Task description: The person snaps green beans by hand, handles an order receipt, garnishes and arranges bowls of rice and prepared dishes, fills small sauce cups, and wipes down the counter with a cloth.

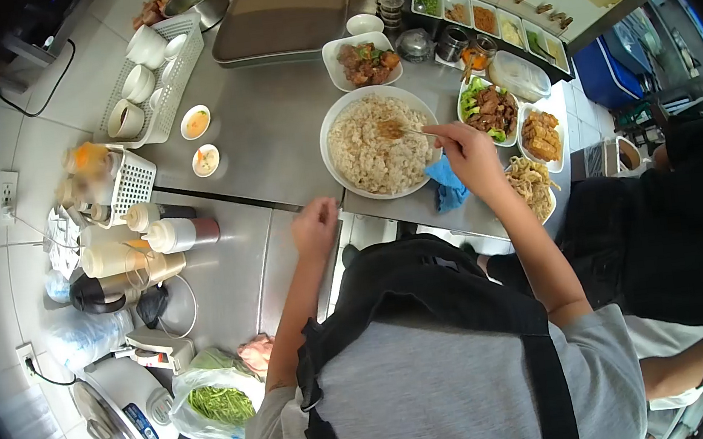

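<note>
My right hand (pixel 469 153) is closed around the thin handle of a metal spoon (pixel 393 128). The spoon's brownish end rests at the surface of pale brown rice (pixel 375 157), which fills a large white bowl (pixel 329 155). Beside that bowl, my left hand (pixel 316 226) hovers near the counter's front edge with its fingers curled in, and nothing shows in it. A crumpled blue cloth (pixel 449 185) lies between the bowl and my right forearm.
Dishes of braised meat (pixel 365 64), sliced meat with lettuce (pixel 494 110), fried tofu (pixel 541 136) and noodles (pixel 530 186) surround the rice. Squeeze bottles (pixel 182 235), sauce cups (pixel 206 160) and a cup basket (pixel 181 62) stand left. A person in black (pixel 651 214) is close on the right.
</note>
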Tool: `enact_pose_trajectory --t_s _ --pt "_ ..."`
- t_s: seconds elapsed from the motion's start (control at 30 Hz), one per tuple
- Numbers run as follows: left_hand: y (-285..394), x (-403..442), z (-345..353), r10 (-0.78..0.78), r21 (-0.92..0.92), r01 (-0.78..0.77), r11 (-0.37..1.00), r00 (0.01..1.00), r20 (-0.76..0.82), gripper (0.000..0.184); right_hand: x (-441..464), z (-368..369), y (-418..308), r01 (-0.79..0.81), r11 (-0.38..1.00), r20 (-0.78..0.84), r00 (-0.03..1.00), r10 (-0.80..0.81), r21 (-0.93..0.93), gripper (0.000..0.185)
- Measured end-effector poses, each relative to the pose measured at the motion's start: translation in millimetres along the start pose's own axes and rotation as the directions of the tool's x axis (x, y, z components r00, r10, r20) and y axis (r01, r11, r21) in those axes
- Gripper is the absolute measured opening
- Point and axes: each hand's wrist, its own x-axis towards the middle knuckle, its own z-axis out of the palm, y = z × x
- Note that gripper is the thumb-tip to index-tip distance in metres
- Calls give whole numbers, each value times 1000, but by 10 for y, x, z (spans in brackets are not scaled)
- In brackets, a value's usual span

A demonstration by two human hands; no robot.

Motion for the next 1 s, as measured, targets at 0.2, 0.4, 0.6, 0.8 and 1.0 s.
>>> enact_pose_trajectory --t_s 0.2,0.4,0.6,0.8,1.0 --pt "449 -33 57 118 -180 -91 980 982 146 3 -273 -127 -52 30 998 -220 975 -43 -62 34" --pt "1278 259 374 493 -424 -268 865 606 624 14 -47 73 540 126 990 -124 983 -133 -61 36" --pt "1738 341 1049 423 -201 -512 835 363 830 48 528 -351 952 -350 524 131 904 408 777 33" --pt "1388 127 2112 594 -456 -457 764 222 773 76 1687 -1141 1719 -156 984 -476 874 97 -85 27" --pt "1432 429 1727 464 -542 221 811 323 825 42 2230 -1281 2345 -289 791 -354 930 98 -539 18"
